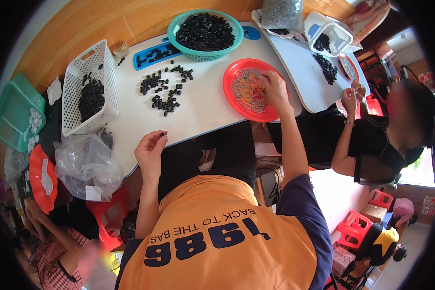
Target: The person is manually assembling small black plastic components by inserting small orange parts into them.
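- Pinching a small black plastic block (161,134) between thumb and forefinger, your left hand (150,151) hovers just over the near edge of the white tabletop (203,104); the other fingers curl loosely under it.
- Your right hand (274,87) reaches down into the round red plastic plate (237,72), fingertips bent onto the heap of small silvery metal pieces (249,92). Whether those fingers are already gripping a piece I cannot tell; they hide the contact.
- Just beyond your left fingertips lies a loose scatter of black blocks (166,89) on the bare table, well apart from the piece you hold.
- Farther out from that scatter sit a flat blue tray (142,60) with a few black blocks in it and a round teal plastic basket (179,26) piled high with the same blocks.
- To the left of your left hand stands a white slotted plastic basket (99,60) with a smaller heap of black blocks, and nearer you a crumpled clear plastic bag (84,164).
- Judging from this, you are early to midway: the teal basket is nearly full, the red plate well stocked, and the white basket holds only a modest pile, so much remains.
- Past your right fingers, another person's hands (353,94) work at a second white board (299,72).
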Available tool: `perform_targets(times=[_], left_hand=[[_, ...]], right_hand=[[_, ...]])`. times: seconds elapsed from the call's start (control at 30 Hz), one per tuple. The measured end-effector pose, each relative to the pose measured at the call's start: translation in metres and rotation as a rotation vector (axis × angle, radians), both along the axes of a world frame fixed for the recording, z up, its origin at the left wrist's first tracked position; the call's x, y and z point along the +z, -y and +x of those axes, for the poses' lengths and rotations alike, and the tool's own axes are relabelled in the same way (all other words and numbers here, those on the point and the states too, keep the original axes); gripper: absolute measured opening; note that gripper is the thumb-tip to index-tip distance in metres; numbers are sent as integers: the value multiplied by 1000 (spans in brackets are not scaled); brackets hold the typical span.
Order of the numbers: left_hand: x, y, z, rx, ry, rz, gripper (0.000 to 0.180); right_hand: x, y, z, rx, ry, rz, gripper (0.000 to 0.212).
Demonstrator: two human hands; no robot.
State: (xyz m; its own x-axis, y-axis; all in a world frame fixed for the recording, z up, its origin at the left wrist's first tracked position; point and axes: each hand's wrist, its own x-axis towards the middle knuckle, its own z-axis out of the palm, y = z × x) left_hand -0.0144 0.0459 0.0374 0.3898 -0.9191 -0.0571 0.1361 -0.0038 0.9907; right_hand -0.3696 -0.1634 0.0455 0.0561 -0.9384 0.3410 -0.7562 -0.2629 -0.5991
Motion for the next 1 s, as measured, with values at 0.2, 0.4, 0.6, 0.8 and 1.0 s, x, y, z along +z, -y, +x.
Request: perform_targets(times=[0.2,0.4,0.6,0.8,1.0], left_hand=[[26,2,-18,-103,-41,-61,22],[56,5,-27,-213,-9,-122,22],[63,-1,-23,-197,11,-221,23],[58,-9,-18,-139,109,-269,22],[54,-12,-16,-74,251,-246,19]], right_hand=[[39,-61,66,379,1320,558,14],[56,-110,125,590,1530,743,13],[61,-154,172,584,1082,456,10],[71,-168,183,525,690,294,9],[66,-175,192,475,632,169,9]])
